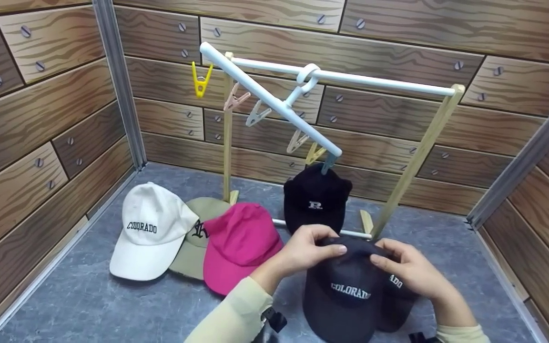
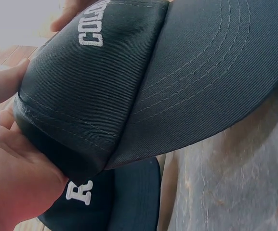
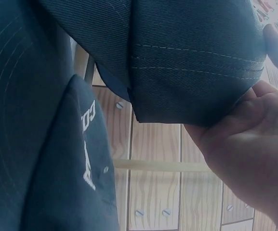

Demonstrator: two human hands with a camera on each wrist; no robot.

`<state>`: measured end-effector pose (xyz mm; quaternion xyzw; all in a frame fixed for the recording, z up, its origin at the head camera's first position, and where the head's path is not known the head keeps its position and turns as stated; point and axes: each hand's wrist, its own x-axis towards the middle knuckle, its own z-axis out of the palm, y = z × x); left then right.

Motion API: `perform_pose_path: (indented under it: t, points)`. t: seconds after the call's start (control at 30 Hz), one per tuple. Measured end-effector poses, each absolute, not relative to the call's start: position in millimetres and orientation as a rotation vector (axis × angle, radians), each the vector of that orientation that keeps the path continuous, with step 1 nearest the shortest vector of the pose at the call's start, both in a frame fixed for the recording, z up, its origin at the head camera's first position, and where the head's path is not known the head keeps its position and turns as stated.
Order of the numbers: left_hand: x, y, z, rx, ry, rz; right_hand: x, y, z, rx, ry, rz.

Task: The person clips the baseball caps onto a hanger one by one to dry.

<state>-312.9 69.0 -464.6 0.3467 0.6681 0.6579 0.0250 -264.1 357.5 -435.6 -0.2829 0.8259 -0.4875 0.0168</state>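
A dark navy baseball cap point(image 1: 341, 314) with white COLORADO lettering is upright between both hands, its brim toward me. My left hand point(image 1: 303, 250) pinches the left side of its crown between thumb and fingers. On the other side, my right hand point(image 1: 412, 269) grips the crown, as the right wrist view also shows. Partly hidden behind this cap is a second dark cap point(image 1: 398, 309) with only "ADO" readable. A black cap point(image 1: 315, 190) marked R hangs just beyond the hands from a blue-grey clothespin point(image 1: 329, 163) at the near end of a pale blue clip hanger point(image 1: 265, 93).
The hanger hooks over a white rail point(image 1: 379, 81) on wooden posts point(image 1: 417, 157). Several clips, including a yellow clothespin point(image 1: 201, 81), hang along it. A white cap point(image 1: 150, 238), an olive cap point(image 1: 188, 259) and a pink cap point(image 1: 243, 243) lie at left on the grey surface point(image 1: 79, 295).
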Motion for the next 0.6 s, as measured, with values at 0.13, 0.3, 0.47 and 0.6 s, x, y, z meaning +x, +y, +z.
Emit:
perform_pose_path:
  t: [0.13,0.3,0.47,0.6]
  points:
    - [-314.5,64.6,-463.6,1.074,2.069,2.035,-266.5,353.2,-435.4,-0.870,2.562,-1.521]
    - [-317.0,59.3,-463.0,1.072,2.059,2.045,-268.2,346.5,-434.0,-0.831,2.564,-1.529]
    - [-318.8,54.1,-463.2,1.067,2.042,2.061,-271.0,341.3,-433.4,-0.825,2.570,-1.525]
    - [-319.8,49.7,-462.8,1.052,2.051,2.070,-274.1,337.7,-433.8,-0.818,2.570,-1.536]
